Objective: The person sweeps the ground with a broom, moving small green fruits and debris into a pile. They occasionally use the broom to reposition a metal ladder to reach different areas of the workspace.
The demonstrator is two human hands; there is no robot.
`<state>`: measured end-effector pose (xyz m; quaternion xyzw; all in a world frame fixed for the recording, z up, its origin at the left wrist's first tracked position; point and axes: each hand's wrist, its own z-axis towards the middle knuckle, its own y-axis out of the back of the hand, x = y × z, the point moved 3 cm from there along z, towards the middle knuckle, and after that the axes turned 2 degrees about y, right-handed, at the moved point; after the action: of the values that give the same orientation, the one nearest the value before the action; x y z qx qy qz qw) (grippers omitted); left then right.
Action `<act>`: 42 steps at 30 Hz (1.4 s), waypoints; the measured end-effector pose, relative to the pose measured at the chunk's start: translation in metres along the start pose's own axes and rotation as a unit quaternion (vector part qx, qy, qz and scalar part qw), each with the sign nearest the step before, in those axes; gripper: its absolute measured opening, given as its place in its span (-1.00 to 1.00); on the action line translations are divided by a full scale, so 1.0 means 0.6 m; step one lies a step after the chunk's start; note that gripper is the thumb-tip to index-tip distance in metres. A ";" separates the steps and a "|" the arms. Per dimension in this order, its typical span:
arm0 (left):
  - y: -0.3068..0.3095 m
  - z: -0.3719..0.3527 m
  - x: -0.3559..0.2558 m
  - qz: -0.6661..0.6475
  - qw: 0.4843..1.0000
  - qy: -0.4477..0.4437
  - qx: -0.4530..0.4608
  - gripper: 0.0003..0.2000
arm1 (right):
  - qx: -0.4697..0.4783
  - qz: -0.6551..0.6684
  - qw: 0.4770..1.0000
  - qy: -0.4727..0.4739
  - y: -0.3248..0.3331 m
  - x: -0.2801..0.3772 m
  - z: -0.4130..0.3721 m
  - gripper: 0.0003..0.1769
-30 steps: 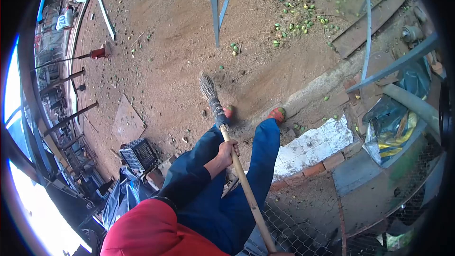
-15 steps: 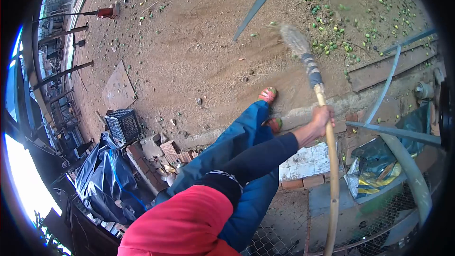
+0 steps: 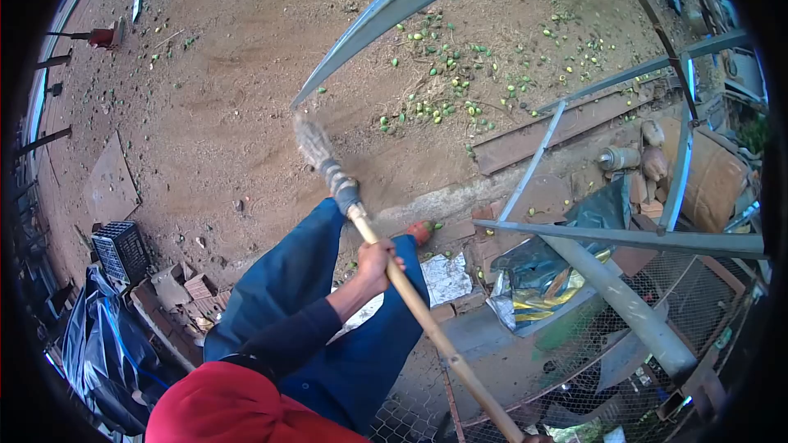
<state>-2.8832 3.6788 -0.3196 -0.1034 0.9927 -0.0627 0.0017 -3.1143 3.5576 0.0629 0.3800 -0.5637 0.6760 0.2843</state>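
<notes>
My left hand [image 3: 377,267] is wrapped round the pale wooden handle of a broom [image 3: 419,308], a little above its head. The broom slants from the lower right up to the left. Dark and light bands bind the frayed bristles [image 3: 313,143], which are blurred over the brown dirt ground. At the bottom edge a small part of my right hand [image 3: 538,439] shows at the handle's far end, closed around it; most of it is cut off. Several green and yellow fruits [image 3: 435,107] lie scattered to the right of the bristles.
A metal bar [image 3: 394,8] crosses above the bristles. More metal bars [image 3: 624,236] and a thick pipe [image 3: 620,299] stand at the right, near a tarp [image 3: 603,209]. A black crate [image 3: 121,250] and dark plastic sheeting [image 3: 103,336] lie at the left. Bricks edge the dirt.
The broom head has swung left across the dirt, away from the fruits, with my left hand still on the handle. The view has shifted right, and part of my right hand now shows.
</notes>
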 end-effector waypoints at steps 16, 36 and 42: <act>-0.520 0.196 0.110 0.100 0.959 0.032 0.265 -0.94 | 0.413 -0.189 0.890 0.046 -0.118 -0.068 0.088 -0.63; -0.037 -0.120 -0.004 0.313 0.948 0.006 0.060 -0.79 | 0.331 -0.138 0.931 -0.068 -0.233 0.069 -0.104 -0.53; -0.206 0.031 -0.008 0.248 0.959 -0.100 0.091 -0.69 | 0.309 -0.185 0.926 -0.112 -0.236 -0.056 -0.017 -0.50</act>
<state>-2.8527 3.5575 -0.3230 0.1407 0.9721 -0.1396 0.1256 -2.9827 3.5979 0.1117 0.6197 -0.2748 0.7049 0.2085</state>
